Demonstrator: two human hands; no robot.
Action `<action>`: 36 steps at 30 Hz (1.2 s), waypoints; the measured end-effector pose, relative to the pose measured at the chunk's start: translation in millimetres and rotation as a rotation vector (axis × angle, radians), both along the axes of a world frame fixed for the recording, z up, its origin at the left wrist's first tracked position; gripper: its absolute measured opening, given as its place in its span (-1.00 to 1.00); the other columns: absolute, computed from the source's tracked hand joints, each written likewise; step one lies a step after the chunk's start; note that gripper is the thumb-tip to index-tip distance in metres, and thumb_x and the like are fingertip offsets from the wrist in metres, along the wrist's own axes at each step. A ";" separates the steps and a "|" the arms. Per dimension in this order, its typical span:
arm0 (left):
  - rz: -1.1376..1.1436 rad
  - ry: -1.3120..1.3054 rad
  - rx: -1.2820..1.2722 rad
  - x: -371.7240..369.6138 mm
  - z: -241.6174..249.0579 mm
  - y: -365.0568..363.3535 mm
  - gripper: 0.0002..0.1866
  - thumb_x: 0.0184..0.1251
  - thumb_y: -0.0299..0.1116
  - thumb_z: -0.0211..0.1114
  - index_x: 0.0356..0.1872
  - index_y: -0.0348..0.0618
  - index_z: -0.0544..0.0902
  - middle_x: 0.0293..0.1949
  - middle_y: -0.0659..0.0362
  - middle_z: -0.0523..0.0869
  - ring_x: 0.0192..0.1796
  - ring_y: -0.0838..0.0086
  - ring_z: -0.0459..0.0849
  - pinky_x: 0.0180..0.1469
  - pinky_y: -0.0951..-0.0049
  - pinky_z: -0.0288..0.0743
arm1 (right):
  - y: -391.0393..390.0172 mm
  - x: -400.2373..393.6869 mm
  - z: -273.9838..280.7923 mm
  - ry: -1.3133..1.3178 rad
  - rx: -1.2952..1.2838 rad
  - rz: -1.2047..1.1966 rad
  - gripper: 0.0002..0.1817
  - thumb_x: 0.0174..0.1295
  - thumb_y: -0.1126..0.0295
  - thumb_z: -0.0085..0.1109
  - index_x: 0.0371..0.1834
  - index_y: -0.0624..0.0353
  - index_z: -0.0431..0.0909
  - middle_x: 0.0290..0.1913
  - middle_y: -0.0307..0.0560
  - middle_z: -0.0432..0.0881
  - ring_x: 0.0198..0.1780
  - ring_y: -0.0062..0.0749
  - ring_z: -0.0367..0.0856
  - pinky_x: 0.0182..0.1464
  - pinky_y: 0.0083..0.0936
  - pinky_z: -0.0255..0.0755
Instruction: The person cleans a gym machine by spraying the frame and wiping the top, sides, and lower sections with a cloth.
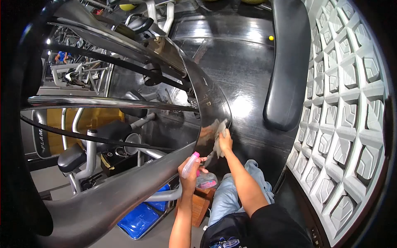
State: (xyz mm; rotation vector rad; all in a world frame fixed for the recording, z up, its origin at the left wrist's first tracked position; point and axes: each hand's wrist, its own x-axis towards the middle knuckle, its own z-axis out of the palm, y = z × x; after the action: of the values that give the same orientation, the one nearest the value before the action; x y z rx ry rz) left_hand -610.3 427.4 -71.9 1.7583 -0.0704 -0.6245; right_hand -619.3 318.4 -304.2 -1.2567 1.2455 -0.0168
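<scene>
A large curved metal shroud (165, 103) of a gym machine fills the left and middle of the head view, its polished face mirroring other equipment; a broad grey frame bar (124, 190) sweeps beneath it from lower left up toward the hands; to the right stands a long black upholstered pad (289, 62), and beyond that a wall of raised grey panels (347, 103); the dark glossy floor (235, 62) lies behind, with a small yellow ball (271, 38) far back on it; a blue mat (142, 219) lies low under the frame bar, beside a brown wooden box (200, 204); the person's jeans-clad leg (229, 194) shows between the two forearms.

The cloth (218, 140), pale and crumpled, lies flat against the lower right edge of the shroud, directly under and above the right hand (225, 144); that hand's fingers are spread loosely and pressed onto the cloth, pinning it to the metal rather than balling it up.

The spray bottle (198, 171) sits lower and to the left of the cloth, near it but apart; it has a pink nozzle and a clear body with a pink band; the left hand (191, 169) is wrapped tightly round its neck, fingers closed, the nozzle poking up and left toward the frame bar; the bottle's body hangs to the right of the fist, just above the wooden box.
</scene>
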 end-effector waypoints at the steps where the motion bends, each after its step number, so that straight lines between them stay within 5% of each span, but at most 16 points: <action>1: 0.003 0.019 -0.009 -0.1 0.0 -0.6 -0.72 0.46 -0.32 0.22 -0.11 -0.42 0.65 -0.21 -0.12 0.76 -0.51 0.39 0.70 -0.38 0.44 0.65 | -5.5 0.6 11.2 0.004 0.003 0.003 -0.54 0.40 0.15 0.06 0.30 0.07 0.37 0.06 0.33 0.64 0.13 0.33 0.58 0.12 -0.02 0.43; 6: -0.001 0.035 0.000 1.4 1.9 0.0 -0.70 0.44 -0.29 0.24 -0.14 -0.42 0.66 -0.21 -0.12 0.76 -0.51 0.38 0.71 -0.41 0.44 0.64 | 17.4 -12.7 62.7 -0.375 -0.284 -0.166 -0.46 0.41 0.13 0.14 0.21 0.41 0.44 0.14 0.42 0.57 0.21 0.25 0.54 0.21 -0.14 0.39; 10: -0.006 0.026 -0.025 2.6 2.6 -1.4 -0.70 0.43 -0.29 0.25 -0.16 -0.43 0.66 -0.21 -0.13 0.76 -0.51 0.37 0.71 -0.43 0.44 0.64 | 49.6 -30.3 50.0 -0.419 -0.348 -0.044 -0.47 0.40 0.13 0.12 0.22 0.36 0.43 0.11 0.38 0.58 0.17 0.26 0.56 0.21 -0.13 0.40; 14: 0.011 0.049 -0.042 3.5 1.5 0.5 -0.71 0.43 -0.30 0.23 -0.18 -0.43 0.67 -0.21 -0.13 0.76 -0.51 0.36 0.71 -0.43 0.44 0.64 | 42.6 -16.1 -24.7 0.074 0.037 0.153 -0.50 0.39 0.12 0.06 0.36 0.00 0.35 0.22 0.29 0.56 0.23 0.23 0.53 0.19 -0.03 0.41; 18: -0.003 0.073 -0.067 5.7 0.4 3.4 -0.77 0.45 -0.43 0.17 -0.16 -0.48 0.64 -0.19 -0.14 0.77 -0.49 0.37 0.73 -0.44 0.47 0.67 | 5.6 16.3 -52.5 0.112 0.001 -0.058 -0.52 0.38 0.08 0.07 0.33 -0.11 0.37 0.19 0.20 0.61 0.22 0.22 0.56 0.20 -0.06 0.42; 22: 0.001 0.073 -0.065 5.5 4.0 1.0 -0.77 0.45 -0.43 0.17 -0.15 -0.46 0.64 -0.19 -0.14 0.77 -0.45 0.35 0.75 -0.44 0.46 0.68 | -43.1 21.6 9.5 -0.214 0.005 -0.107 -0.42 0.34 0.01 0.15 0.33 0.10 0.46 0.24 0.27 0.58 0.30 0.15 0.51 0.30 -0.19 0.37; 25: -0.016 0.098 -0.057 7.9 2.6 4.3 -0.77 0.45 -0.42 0.17 -0.15 -0.45 0.65 -0.20 -0.13 0.77 -0.35 0.34 0.77 -0.44 0.44 0.70 | -30.1 5.7 68.7 -0.370 -0.310 -0.120 -0.45 0.34 0.10 0.22 0.17 0.39 0.53 0.10 0.35 0.63 0.19 0.18 0.59 0.21 -0.17 0.42; 29: -0.003 0.063 -0.044 7.4 2.9 0.9 -0.70 0.42 -0.26 0.24 -0.22 -0.39 0.68 -0.21 -0.11 0.77 -0.49 0.37 0.72 -0.43 0.44 0.64 | -9.7 -13.5 60.0 -0.388 -0.256 -0.026 -0.40 0.34 0.08 0.21 0.28 0.34 0.48 0.22 0.33 0.58 0.29 0.14 0.52 0.32 -0.22 0.38; 33: -0.016 0.090 -0.086 10.0 -1.7 4.7 -0.77 0.44 -0.42 0.20 -0.12 -0.46 0.65 -0.25 -0.03 0.76 -0.17 0.27 0.80 -0.46 0.43 0.71 | -36.6 0.2 21.4 -0.045 -0.030 0.241 -0.35 0.30 0.01 0.17 0.39 0.13 0.42 0.26 0.28 0.55 0.30 0.14 0.51 0.31 -0.16 0.38; 36: -0.013 0.056 -0.068 7.5 0.6 0.7 -0.71 0.44 -0.29 0.21 -0.14 -0.38 0.68 -0.22 -0.04 0.77 -0.34 0.35 0.76 -0.44 0.45 0.65 | -46.5 15.9 25.2 -0.066 -0.070 0.149 -0.43 0.30 0.06 0.16 0.32 0.10 0.49 0.19 0.25 0.61 0.24 0.14 0.57 0.24 -0.15 0.43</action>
State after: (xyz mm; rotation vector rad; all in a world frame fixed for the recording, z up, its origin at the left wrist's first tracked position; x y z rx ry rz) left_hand -602.8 428.1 -71.3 1.6755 -0.0641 -0.6729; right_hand -603.3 271.9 -279.0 -1.3968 1.1004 0.0060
